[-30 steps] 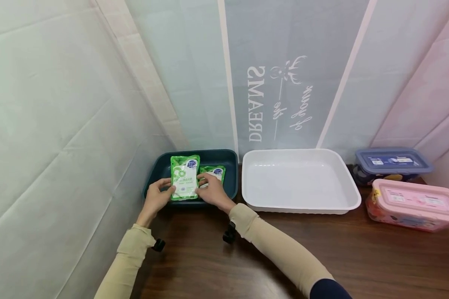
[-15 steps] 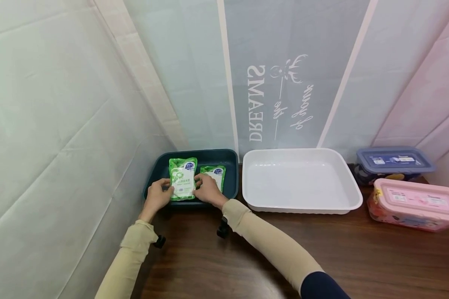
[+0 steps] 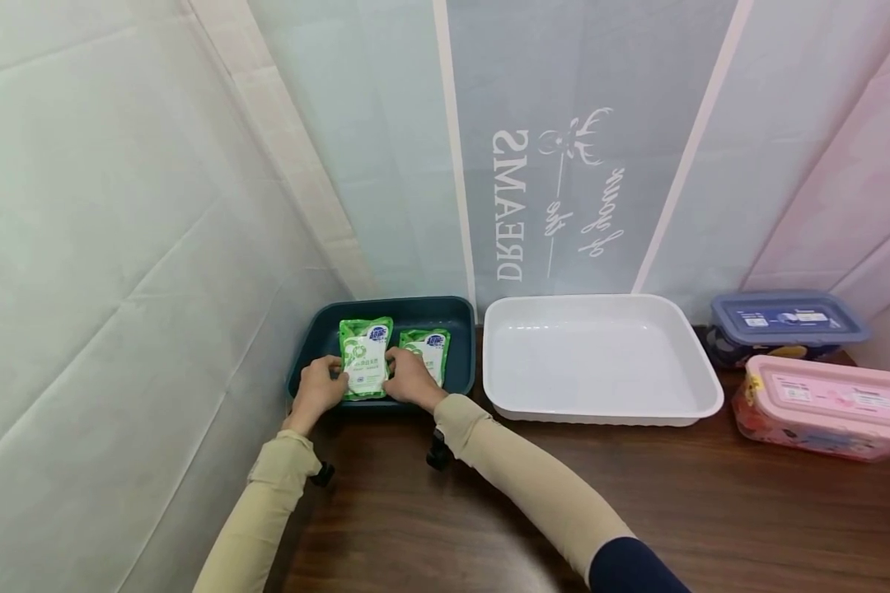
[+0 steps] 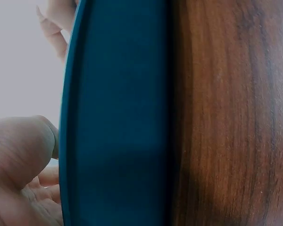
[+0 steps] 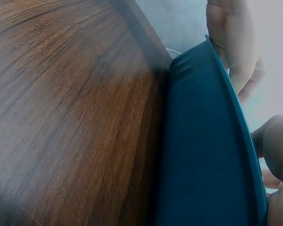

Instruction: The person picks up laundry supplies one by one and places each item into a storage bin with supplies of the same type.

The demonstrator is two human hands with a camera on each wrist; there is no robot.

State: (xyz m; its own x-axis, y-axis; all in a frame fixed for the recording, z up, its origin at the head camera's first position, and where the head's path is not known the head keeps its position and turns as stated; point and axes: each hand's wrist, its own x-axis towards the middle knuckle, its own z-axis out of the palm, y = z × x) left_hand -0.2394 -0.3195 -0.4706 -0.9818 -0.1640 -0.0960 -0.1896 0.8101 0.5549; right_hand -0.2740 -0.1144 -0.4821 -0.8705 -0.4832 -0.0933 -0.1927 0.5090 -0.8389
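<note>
In the head view a green-and-white detergent pouch [image 3: 365, 359] lies low inside the dark teal tray [image 3: 456, 385], held at both sides. My left hand [image 3: 319, 389] pinches its left edge, and my right hand [image 3: 411, 379] pinches the right edge. A second, similar detergent pouch [image 3: 434, 352] rests in the tray on the right, partly hidden behind my right hand. Both wrist views mostly show the outer wall of the tray, so the pouch is hidden there. Part of the left hand [image 4: 19, 155] and of the right hand [image 5: 280, 150] shows over the rim.
A white tray [image 3: 601, 362] stands just right of the teal one. Farther right are a blue-lidded box [image 3: 786, 319] and a pink-lidded box [image 3: 831, 399]. Fabric curtains [image 3: 371, 123] hang behind and at the left of the brown wooden table [image 3: 534, 469].
Both hands have lowered the held pouch slightly into the teal tray. More of the second pouch shows now, as the right hand has shifted a little left.
</note>
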